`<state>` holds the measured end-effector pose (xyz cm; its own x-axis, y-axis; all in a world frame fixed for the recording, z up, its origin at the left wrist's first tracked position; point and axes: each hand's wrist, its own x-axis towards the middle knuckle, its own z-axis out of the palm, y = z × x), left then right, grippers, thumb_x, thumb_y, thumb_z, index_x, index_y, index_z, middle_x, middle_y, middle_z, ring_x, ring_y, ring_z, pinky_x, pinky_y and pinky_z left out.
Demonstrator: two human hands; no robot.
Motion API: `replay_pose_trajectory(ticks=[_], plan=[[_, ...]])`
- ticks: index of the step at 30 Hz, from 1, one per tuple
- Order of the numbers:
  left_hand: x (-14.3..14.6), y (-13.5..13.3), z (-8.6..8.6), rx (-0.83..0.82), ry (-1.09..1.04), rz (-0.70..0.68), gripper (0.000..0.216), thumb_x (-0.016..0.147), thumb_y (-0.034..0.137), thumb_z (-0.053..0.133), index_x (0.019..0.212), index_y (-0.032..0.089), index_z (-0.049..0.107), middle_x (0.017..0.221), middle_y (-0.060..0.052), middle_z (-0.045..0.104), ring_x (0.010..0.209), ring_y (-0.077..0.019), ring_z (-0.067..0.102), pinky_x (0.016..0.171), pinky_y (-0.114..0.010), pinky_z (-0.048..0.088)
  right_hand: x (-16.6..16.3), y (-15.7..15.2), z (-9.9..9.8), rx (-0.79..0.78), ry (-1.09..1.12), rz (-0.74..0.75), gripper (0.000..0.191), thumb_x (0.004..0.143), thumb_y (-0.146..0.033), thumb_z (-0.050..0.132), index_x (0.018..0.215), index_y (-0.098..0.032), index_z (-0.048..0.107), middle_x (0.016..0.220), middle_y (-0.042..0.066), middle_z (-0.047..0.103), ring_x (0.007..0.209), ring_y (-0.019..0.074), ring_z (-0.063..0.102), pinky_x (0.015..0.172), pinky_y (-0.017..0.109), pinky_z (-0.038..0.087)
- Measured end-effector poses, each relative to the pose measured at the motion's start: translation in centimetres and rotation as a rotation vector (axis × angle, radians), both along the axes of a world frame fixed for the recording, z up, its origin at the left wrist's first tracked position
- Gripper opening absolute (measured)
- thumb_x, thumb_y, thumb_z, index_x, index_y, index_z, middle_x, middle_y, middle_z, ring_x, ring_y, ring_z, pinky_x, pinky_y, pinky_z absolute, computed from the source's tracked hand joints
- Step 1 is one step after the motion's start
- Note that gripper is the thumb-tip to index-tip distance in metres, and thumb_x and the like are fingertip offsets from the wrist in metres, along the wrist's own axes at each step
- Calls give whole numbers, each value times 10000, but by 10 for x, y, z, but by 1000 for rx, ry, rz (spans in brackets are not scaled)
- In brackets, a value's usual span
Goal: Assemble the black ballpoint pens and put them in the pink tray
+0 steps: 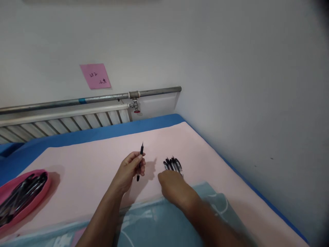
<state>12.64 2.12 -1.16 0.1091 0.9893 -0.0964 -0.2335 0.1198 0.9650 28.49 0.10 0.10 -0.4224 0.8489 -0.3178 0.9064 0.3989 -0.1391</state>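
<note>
Upright between the fingers and thumb of my left hand [131,168] is a black pen [142,149], its bare tip pointing up. My right hand [174,187] is closed, its back toward me, at the near end of a row of several black-and-clear pens [172,164]. These pens lie side by side on the pink sheet [102,161]. What the right fingers hold, if anything, is hidden behind the hand.
A pink basket [47,190] with many dark pens stands at the left. Blue-grey patterned cloth [164,223] lies along the near edge. A radiator [61,123] and a pipe [108,97] run behind the table; a wall [252,103] borders the right side.
</note>
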Motion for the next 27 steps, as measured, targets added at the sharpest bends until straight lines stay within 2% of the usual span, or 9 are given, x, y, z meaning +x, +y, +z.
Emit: replay_pose_trajectory(ticks=[4,7,11,15,19,22,25,27], plan=[[1,-1,-1,-11,53,-53,213,769,338,571,881,157,554,654,32,544,445,-46,473,433,-183,339,-7,0,-10,44,75,3,272,717,-34,447,880,-90,658,900,165,668,839,282,638,636,301,421],[-1,-1,-1,-19,82,-82,209,767,339,568,863,154,548,631,42,522,418,-33,428,411,-175,298,-4,6,-13,64,232,6,202,700,-79,479,800,-98,652,827,148,673,779,239,632,603,267,386],[-7,-2,1,-52,168,-170,208,761,341,572,840,149,547,604,51,492,403,-17,360,389,-164,228,14,20,-8,189,589,-147,149,746,-157,464,759,-152,613,732,71,658,674,153,591,572,230,350],[-12,-2,0,-74,243,-223,228,744,364,586,818,152,547,599,51,488,409,-19,361,396,-165,234,27,27,-6,182,835,-266,127,768,-178,437,755,-186,563,668,3,612,569,97,546,515,195,324],[-22,2,0,-87,242,-106,252,711,381,609,787,152,537,577,58,478,395,-18,345,381,-163,217,28,31,-14,272,758,-236,111,766,-177,452,729,-185,556,659,-2,592,577,101,515,526,207,308],[-28,4,-2,-91,222,-6,264,691,386,620,781,154,533,566,63,473,386,-17,332,369,-159,195,22,33,-21,306,639,-166,144,793,-177,445,766,-175,587,729,27,610,656,121,532,586,225,332],[-28,6,-3,-102,225,8,268,679,390,626,763,154,531,569,60,480,385,-20,342,364,-160,201,10,34,-29,298,512,-37,176,820,-177,439,845,-165,613,853,65,620,796,148,557,694,241,354],[-26,6,-4,-103,250,-2,268,679,394,623,758,154,534,569,58,484,386,-23,349,364,-162,212,0,33,-37,281,430,23,199,831,-154,416,890,-161,607,915,78,609,829,153,562,713,242,358]])
